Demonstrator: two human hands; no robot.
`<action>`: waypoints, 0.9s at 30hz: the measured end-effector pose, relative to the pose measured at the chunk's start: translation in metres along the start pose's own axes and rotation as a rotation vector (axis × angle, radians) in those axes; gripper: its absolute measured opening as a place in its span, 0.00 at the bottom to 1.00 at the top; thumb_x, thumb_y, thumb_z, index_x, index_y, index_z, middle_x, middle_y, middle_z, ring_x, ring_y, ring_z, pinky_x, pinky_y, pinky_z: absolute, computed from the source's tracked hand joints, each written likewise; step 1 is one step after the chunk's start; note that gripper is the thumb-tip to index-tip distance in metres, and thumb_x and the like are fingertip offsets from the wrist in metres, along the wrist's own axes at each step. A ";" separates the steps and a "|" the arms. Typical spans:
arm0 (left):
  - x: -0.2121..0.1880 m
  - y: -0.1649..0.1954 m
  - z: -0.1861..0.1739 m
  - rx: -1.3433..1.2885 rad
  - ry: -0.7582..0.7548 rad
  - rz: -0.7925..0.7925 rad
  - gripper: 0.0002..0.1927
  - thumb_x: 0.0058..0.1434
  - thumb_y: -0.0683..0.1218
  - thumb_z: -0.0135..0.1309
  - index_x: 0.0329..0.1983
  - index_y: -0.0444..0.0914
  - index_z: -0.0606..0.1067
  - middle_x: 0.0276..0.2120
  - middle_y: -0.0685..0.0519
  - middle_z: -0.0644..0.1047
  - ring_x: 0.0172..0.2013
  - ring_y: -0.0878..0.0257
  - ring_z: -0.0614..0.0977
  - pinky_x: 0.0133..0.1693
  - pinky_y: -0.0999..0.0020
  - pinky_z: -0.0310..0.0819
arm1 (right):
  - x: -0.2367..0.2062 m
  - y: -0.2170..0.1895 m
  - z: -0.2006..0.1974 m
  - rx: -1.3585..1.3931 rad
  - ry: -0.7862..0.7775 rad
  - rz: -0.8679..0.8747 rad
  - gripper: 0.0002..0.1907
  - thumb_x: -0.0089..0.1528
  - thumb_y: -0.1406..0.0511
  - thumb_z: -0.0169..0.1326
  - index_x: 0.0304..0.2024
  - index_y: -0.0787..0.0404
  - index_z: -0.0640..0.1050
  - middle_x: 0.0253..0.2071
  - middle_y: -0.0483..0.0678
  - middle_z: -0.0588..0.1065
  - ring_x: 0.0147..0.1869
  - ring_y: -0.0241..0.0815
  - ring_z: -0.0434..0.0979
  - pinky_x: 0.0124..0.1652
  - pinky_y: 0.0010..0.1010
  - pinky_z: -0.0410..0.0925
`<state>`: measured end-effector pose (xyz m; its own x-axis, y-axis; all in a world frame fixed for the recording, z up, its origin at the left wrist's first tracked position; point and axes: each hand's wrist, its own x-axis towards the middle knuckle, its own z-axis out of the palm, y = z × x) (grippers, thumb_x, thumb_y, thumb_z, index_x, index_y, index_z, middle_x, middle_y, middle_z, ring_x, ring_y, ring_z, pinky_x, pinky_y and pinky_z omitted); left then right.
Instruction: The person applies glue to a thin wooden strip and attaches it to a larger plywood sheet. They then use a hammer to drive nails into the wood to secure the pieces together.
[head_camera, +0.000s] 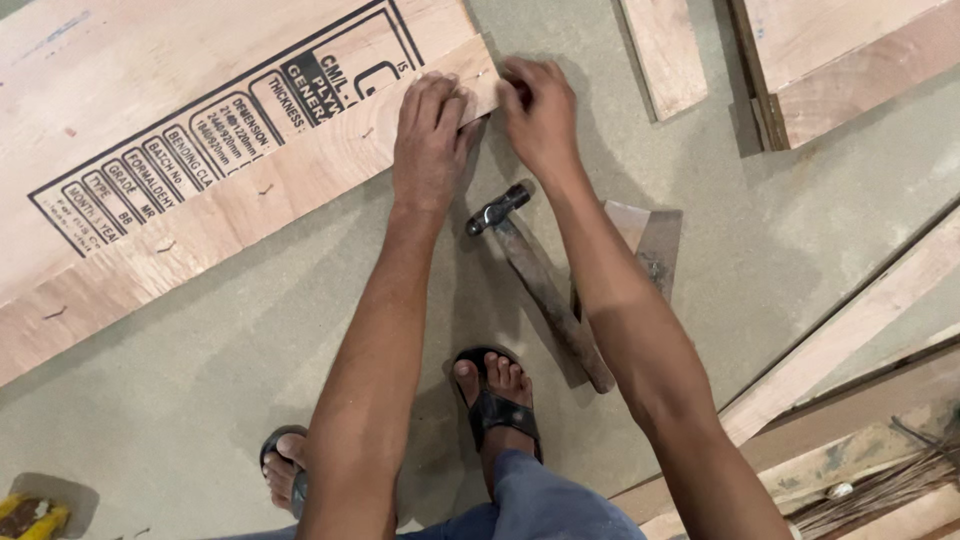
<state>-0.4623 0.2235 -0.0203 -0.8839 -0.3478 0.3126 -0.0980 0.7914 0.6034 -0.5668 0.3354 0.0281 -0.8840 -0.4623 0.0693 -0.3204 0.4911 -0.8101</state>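
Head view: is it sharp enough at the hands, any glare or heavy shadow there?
Head view: evenly lit, no glare; left hand and right hand on the plywood strip are fairly sharp, fingertips slightly soft; soft shadows fall beside the hammer and arms.

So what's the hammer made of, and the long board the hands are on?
The hammer seems to have a dark, dull metal head and a worn, stained wooden handle. The long board under the left hand and right hand looks like bare plywood: pale, unpainted, visible grain, with black printed markings on the sheet beside it.
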 end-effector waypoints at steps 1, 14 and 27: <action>0.000 0.001 -0.001 -0.001 0.003 -0.004 0.20 0.59 0.41 0.67 0.53 0.34 0.77 0.58 0.48 0.74 0.65 0.50 0.71 0.67 0.56 0.66 | 0.009 -0.005 0.003 -0.028 -0.017 -0.017 0.12 0.64 0.71 0.59 0.50 0.66 0.81 0.44 0.55 0.77 0.44 0.47 0.81 0.45 0.34 0.74; -0.004 -0.007 0.007 -0.003 0.021 0.018 0.20 0.58 0.40 0.67 0.53 0.34 0.77 0.58 0.47 0.74 0.64 0.48 0.71 0.66 0.54 0.66 | 0.016 0.010 0.017 0.027 0.063 -0.091 0.10 0.59 0.74 0.63 0.44 0.67 0.83 0.38 0.53 0.80 0.39 0.46 0.84 0.41 0.31 0.76; -0.001 -0.006 0.012 0.037 -0.102 -0.074 0.19 0.62 0.39 0.70 0.55 0.34 0.77 0.61 0.46 0.74 0.66 0.46 0.72 0.68 0.51 0.67 | 0.059 0.124 -0.048 -0.075 -0.146 -0.494 0.08 0.70 0.79 0.59 0.50 0.68 0.78 0.49 0.52 0.75 0.52 0.48 0.77 0.50 0.36 0.71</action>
<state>-0.4656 0.2252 -0.0328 -0.9154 -0.3544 0.1909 -0.1798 0.7842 0.5939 -0.6752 0.4043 -0.0401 -0.5658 -0.7481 0.3468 -0.7160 0.2372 -0.6566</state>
